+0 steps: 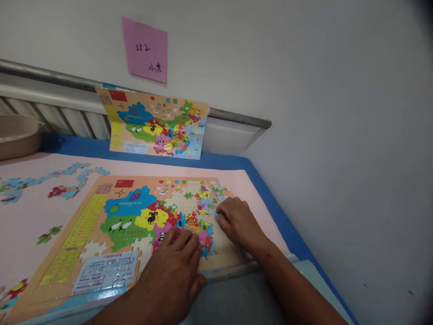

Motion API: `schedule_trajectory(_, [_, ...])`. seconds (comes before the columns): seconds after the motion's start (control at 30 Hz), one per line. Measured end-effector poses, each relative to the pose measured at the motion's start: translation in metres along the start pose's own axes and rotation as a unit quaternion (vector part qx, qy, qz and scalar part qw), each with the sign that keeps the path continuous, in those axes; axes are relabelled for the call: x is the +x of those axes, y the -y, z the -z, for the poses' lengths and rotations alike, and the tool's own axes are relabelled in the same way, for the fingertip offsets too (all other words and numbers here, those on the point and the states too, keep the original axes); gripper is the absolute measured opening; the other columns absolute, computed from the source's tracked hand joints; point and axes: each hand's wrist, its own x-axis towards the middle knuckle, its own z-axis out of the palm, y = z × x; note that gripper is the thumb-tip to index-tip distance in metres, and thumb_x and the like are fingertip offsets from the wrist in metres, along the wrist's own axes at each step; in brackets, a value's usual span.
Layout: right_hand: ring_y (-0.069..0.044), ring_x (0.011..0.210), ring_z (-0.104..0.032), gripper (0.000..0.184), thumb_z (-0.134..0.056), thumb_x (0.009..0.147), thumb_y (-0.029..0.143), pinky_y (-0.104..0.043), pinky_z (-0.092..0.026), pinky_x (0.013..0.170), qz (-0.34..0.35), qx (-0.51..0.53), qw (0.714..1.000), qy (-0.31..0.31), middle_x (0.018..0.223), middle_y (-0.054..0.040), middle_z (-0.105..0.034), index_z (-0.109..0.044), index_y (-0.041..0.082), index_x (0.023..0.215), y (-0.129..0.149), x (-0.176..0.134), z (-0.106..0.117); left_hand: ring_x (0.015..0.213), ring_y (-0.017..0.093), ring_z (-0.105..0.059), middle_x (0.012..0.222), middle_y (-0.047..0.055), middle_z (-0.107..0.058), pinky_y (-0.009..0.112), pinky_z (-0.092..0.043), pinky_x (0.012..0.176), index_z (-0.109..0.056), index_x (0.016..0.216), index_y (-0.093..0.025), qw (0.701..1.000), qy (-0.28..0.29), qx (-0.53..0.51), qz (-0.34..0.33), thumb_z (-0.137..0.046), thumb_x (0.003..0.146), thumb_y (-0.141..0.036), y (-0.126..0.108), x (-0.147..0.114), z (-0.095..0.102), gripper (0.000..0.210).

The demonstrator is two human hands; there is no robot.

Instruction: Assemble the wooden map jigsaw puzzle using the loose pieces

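Note:
A partly filled map jigsaw puzzle [125,216] lies in its tray on the pink tabletop, with pale bare patches at upper centre and right. My left hand [177,271] rests palm down on its lower middle. Its fingers lie over the assembled pieces, the thumb apart, holding nothing. At the puzzle's right side is my right hand [241,223], closed, thumb and forefinger pinched at a small light-blue puzzle piece [217,213] mostly hidden by the fingertips. Small colourful pieces [204,207] fill the area left of those fingertips.
A printed map sheet [158,124] leans upright against a rail [237,118] at the back. Joined loose pieces [67,174] lie at left, with a green piece [49,234] nearer. A beige basin [18,135] stands far left. A pink note [145,49] is on the wall.

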Motion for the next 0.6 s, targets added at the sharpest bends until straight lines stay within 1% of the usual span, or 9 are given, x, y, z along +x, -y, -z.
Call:
schedule_trajectory(0.17, [-0.026,0.104,-0.055,0.02,-0.075,0.095,0.032,-0.037,-0.032,0.087,-0.014,-0.003,1.0,0.001,0.109,-0.0064,-0.068,-0.071,0.023,0.112,-0.0033,-0.0002,0.0012,0.132,0.037,-0.053,0.142,0.014,-0.064,0.064,-0.035,0.12,-0.069,0.127,-0.016,1.0,-0.001,0.008,-0.005,-0.059,0.1,-0.043,0.0005,0.0006,-0.0004,0.039])
schedule_trajectory(0.3, [-0.024,0.102,-0.055,0.021,-0.076,0.093,0.032,-0.036,-0.031,0.086,-0.009,0.011,1.0,-0.001,0.108,-0.0052,-0.068,-0.07,0.023,0.111,-0.0047,-0.0007,0.0007,0.132,0.037,-0.054,0.141,0.015,-0.064,0.065,-0.035,0.12,-0.068,0.128,-0.016,1.0,0.005,0.004,-0.005,-0.059,0.101,-0.045,0.0009,0.001,-0.0001,0.041])
schedule_trajectory(0.47, [-0.022,0.097,-0.055,0.01,-0.072,0.092,0.024,-0.035,-0.031,0.083,-0.011,0.007,1.0,0.008,0.103,-0.0034,-0.067,-0.069,0.021,0.102,-0.0036,-0.0012,0.0022,0.131,0.038,-0.054,0.141,0.015,-0.064,0.065,-0.034,0.121,-0.069,0.128,-0.015,1.0,0.004,0.007,-0.004,-0.058,0.101,-0.044,-0.0003,0.0012,0.0024,0.041])
schedule_trajectory(0.53, [-0.023,0.099,-0.056,0.012,-0.072,0.093,0.026,-0.036,-0.032,0.084,-0.012,0.005,1.0,0.005,0.106,-0.0047,-0.067,-0.069,0.021,0.104,-0.0029,-0.0016,0.0032,0.131,0.038,-0.054,0.14,0.016,-0.064,0.065,-0.035,0.121,-0.069,0.128,-0.014,1.0,0.011,0.004,-0.003,-0.058,0.101,-0.044,-0.0012,0.0015,0.0039,0.042])
schedule_trajectory(0.6, [-0.025,0.104,-0.056,0.019,-0.071,0.095,0.031,-0.037,-0.033,0.085,-0.008,-0.001,1.0,0.0,0.112,-0.007,-0.067,-0.068,0.022,0.112,-0.0029,-0.0019,0.0036,0.131,0.038,-0.054,0.14,0.016,-0.065,0.065,-0.035,0.121,-0.069,0.129,-0.014,1.0,0.015,0.003,-0.001,-0.059,0.1,-0.044,-0.0019,0.0019,0.0051,0.043])
